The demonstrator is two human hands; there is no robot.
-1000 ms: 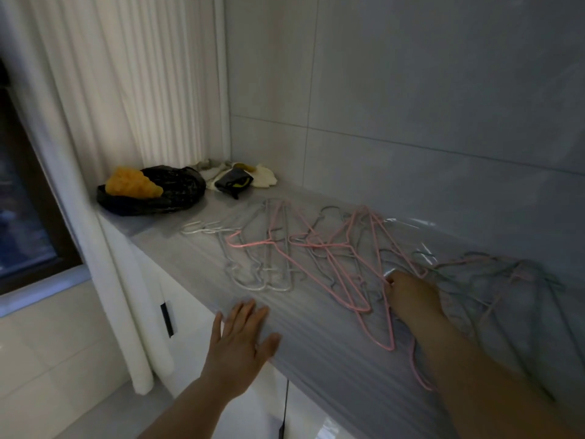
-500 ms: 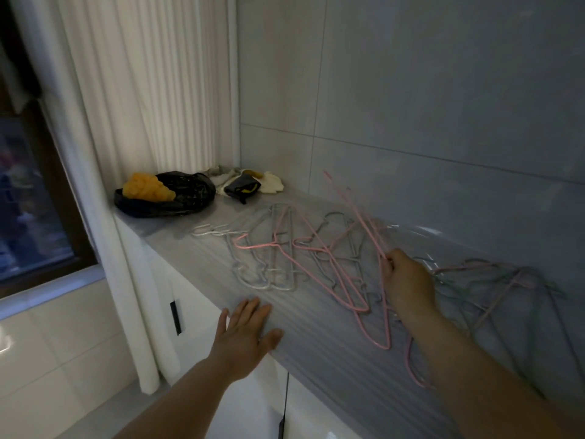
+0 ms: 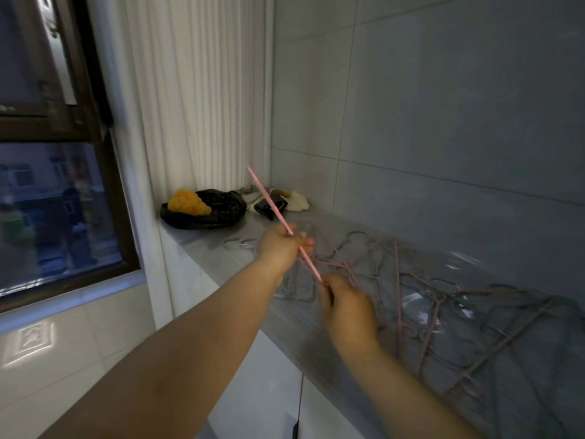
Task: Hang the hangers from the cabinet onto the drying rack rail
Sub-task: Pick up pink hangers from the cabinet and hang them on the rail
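A pink wire hanger (image 3: pixel 269 199) is raised edge-on above the cabinet top (image 3: pixel 316 331), seen as a thin slanted line. My left hand (image 3: pixel 281 245) grips it near the middle. My right hand (image 3: pixel 346 307) grips its lower end, closer to me. Under and behind both hands, several pink, grey and dark wire hangers (image 3: pixel 421 289) lie tangled flat on the grey counter. No drying rack rail is in view.
A black bag (image 3: pixel 218 210) with a yellow sponge-like lump (image 3: pixel 186 202) and some crumpled cloths (image 3: pixel 294 201) sit at the counter's far end by the white curtain (image 3: pixel 196 90). A tiled wall (image 3: pixel 443 106) runs along the right; a dark window (image 3: pixel 53 201) is on the left.
My right hand lifted the pink hanger off the pile. My left hand left the counter edge and took hold of the hanger. The camera tilted up and left.
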